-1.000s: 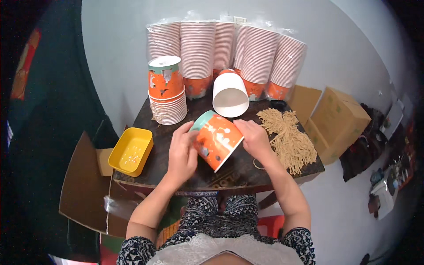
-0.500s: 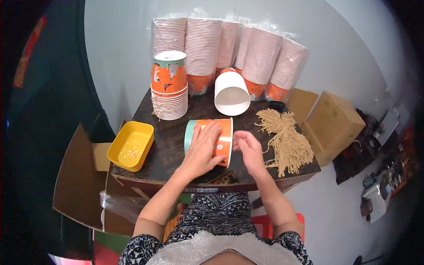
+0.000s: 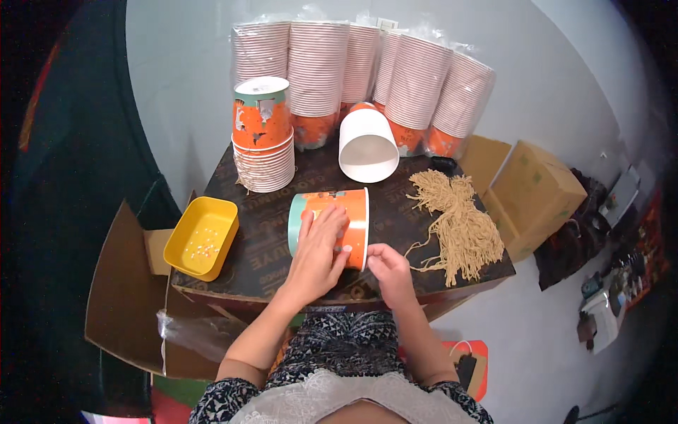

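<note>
An orange and green paper tub point(image 3: 357, 212) lies on its side on the dark table, its white rim toward the right. My left hand point(image 3: 318, 251) is laid over its side, fingers stretched across it and thumb near the rim, holding it down. At the lower part of that rim, my right hand point(image 3: 390, 272) has its fingers curled into a pinch; what is between them is too small to make out. A bundle of tan strings point(image 3: 459, 230) lies to the right, with a loose strand trailing toward my right hand.
A yellow plastic box point(image 3: 201, 237) with small pale bits stands at the left. Behind are a stack of upturned tubs point(image 3: 263, 152), another tub point(image 3: 369, 148) lying open end forward, and tall bagged stacks point(image 3: 318, 71). Cardboard boxes point(image 3: 540, 194) flank the table.
My right hand has come down and in to the tub's rim, its fingers closing from a looser curl. My left hand stays on the tub, which looks turned slightly. The view has shifted a little.
</note>
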`<state>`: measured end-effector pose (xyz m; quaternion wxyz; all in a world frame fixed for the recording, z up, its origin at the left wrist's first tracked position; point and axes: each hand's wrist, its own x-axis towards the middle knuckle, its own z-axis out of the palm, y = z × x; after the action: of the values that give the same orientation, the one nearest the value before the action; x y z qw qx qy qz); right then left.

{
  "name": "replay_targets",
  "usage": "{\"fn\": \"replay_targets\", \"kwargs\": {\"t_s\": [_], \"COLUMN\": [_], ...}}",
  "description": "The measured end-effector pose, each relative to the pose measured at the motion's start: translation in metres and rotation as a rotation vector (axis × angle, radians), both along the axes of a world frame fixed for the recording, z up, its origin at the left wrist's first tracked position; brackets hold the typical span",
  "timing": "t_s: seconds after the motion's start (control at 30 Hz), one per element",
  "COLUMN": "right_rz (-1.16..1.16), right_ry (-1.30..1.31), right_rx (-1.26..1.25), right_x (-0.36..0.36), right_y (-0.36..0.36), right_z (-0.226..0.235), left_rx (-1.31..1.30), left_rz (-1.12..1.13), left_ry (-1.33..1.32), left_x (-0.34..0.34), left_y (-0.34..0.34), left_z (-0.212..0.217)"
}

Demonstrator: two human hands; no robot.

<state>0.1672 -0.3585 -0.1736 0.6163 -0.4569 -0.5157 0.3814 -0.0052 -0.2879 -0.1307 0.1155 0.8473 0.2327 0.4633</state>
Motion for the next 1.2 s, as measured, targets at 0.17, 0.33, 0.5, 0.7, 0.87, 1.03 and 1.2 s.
{"fn": "replay_targets", "kwargs": {"t_s": [0.17, 0.33, 0.5, 0.7, 0.87, 1.03, 1.2], "right_rz": [-0.094, -0.076, 0.031, 0.055, 0.085, 0.153, 0.067], "right_ry": [0.009, 0.113, 0.314, 0.304, 0.244, 0.269, 0.217], "right_rx": [-0.088, -0.073, 0.023, 0.047, -0.051, 0.017, 0.027], "right_x": [-0.006, 0.001, 0.004, 0.015, 0.014, 0.009, -0.001], "right_y": [-0.003, 0.006, 0.011, 0.019, 0.026, 0.032, 0.037], "right_z": [0.001, -0.023, -0.026, -0.029, -0.014, -0.018, -0.017], "left_rx": [-0.018, -0.009, 0.047, 0.051, 0.029, -0.089, 0.044], "left_rz": [0.043, 0.039, 0.041, 0.079, 0.089, -0.027, 0.195], "left_ry": [0.013, 0.023, 0.041, 0.09, 0.113, -0.125, -0.286], "left_x": [0.001, 0.005, 0.01, 0.022, 0.027, 0.03, 0.027], "left_y": [-0.01, -0.006, 0.013, 0.026, 0.036, 0.039, 0.01], "left_z": [-0.002, -0.001, -0.002, 0.004, 0.009, 0.009, -0.012]}}
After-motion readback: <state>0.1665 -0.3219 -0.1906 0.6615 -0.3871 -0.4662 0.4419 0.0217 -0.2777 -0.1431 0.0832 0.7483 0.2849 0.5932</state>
